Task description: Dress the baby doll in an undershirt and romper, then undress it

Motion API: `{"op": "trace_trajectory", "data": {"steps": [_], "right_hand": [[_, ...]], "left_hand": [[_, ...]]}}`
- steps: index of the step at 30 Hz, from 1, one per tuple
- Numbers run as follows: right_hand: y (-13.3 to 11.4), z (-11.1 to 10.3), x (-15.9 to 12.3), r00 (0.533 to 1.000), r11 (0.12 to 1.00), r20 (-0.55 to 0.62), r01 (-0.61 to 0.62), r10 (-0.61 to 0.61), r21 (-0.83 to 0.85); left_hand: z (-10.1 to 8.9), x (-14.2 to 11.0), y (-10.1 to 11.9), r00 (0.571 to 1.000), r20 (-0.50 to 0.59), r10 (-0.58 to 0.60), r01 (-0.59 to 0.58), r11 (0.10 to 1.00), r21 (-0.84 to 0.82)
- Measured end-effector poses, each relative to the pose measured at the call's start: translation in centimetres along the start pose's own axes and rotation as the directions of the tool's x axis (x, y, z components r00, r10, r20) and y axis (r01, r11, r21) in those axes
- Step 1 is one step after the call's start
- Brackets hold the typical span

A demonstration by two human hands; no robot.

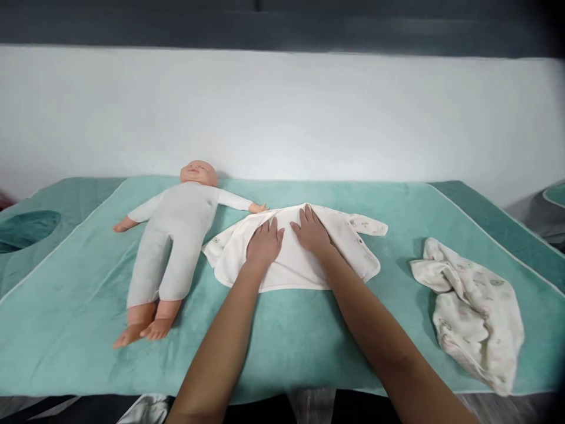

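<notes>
Left to right. One baby doll [176, 218], white cloth body with pinkish head, hands and feet, lying face up, head toward the white wall [282, 112]. Two arms spread, two legs, two bare feet. One small white long-sleeved baby top [291, 268] with a faint print on the sleeves, laid open in the middle, between doll and bundle. One crumpled white printed cloth [479, 318] well apart at right. All on one green plush cover [282, 353].

Cut off or unclear: reddish item [5, 201] at left edge, unidentifiable; patterned fabric [148, 409] cropped at bottom; grey item [545, 212] cropped at right edge. Bundle's folds hide its shape. Top's left sleeve partly bunched; can't tell if the doll's nearer hand touches its upper edge. My forearms cover some of the top's lower hem.

Fingers: two hands, both palm down on the top's inner side. My left hand [265, 242]: fingers slightly apart, thumb out toward the middle, pressed flat, outer edge by the left front flap. My right hand [312, 234]: fingers apart, tips near the neckline, outer edge against the right flap; some outer fingers hard to see. Neither is clamped on anything; bare white fabric between them.
</notes>
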State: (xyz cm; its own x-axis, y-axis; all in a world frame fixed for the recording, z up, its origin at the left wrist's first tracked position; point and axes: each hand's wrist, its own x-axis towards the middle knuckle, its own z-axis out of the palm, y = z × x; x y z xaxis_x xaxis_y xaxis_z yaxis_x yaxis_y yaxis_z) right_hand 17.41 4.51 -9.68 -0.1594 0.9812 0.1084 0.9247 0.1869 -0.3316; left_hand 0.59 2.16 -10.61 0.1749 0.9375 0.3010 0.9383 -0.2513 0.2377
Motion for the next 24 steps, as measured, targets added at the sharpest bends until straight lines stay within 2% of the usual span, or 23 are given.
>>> {"op": "trace_trajectory", "data": {"steps": [3, 6, 9, 14, 16, 20, 24], "right_hand": [[-0.4, -0.4, -1.8, 0.999, 0.998, -0.025, 0.02, -0.021, -0.06], [-0.6, -0.7, -4.3, 0.994, 0.99, -0.052, 0.085, -0.091, -0.117], [-0.5, -1.0, -6.8, 0.988, 0.978, -0.041, 0.142, -0.15, -0.152], [-0.5, -1.5, -10.6, 0.984, 0.972, -0.01, 0.176, -0.179, -0.156], [-0.4, -1.8, -12.3, 0.979, 0.969, -0.019, 0.2, -0.205, -0.146], [0.2, -2.7, -16.3, 0.949, 0.95, -0.071, 0.302, -0.308, -0.084], [1.0, -3.4, -19.9, 0.91, 0.922, -0.173, 0.386, -0.376, 0.024]], "left_hand": [[-0.4, -2.1, 0.9, 0.998, -0.069, 0.013, -0.012, 1.0, 0.008], [-1.0, -5.3, 1.5, 0.988, -0.111, 0.109, -0.109, 0.994, 0.005], [-1.9, -8.8, 1.7, 0.984, -0.057, 0.171, -0.173, 0.985, -0.028], [-4.1, -13.4, 1.7, 0.967, 0.004, 0.254, -0.253, 0.961, -0.11], [-4.6, -14.6, 1.8, 0.968, -0.035, 0.247, -0.249, 0.956, -0.156], [-4.6, -16.1, 1.8, 0.971, -0.181, 0.155, -0.19, 0.963, -0.193], [-4.5, -16.3, 1.9, 0.964, -0.225, 0.144, -0.183, 0.97, -0.163]]}}
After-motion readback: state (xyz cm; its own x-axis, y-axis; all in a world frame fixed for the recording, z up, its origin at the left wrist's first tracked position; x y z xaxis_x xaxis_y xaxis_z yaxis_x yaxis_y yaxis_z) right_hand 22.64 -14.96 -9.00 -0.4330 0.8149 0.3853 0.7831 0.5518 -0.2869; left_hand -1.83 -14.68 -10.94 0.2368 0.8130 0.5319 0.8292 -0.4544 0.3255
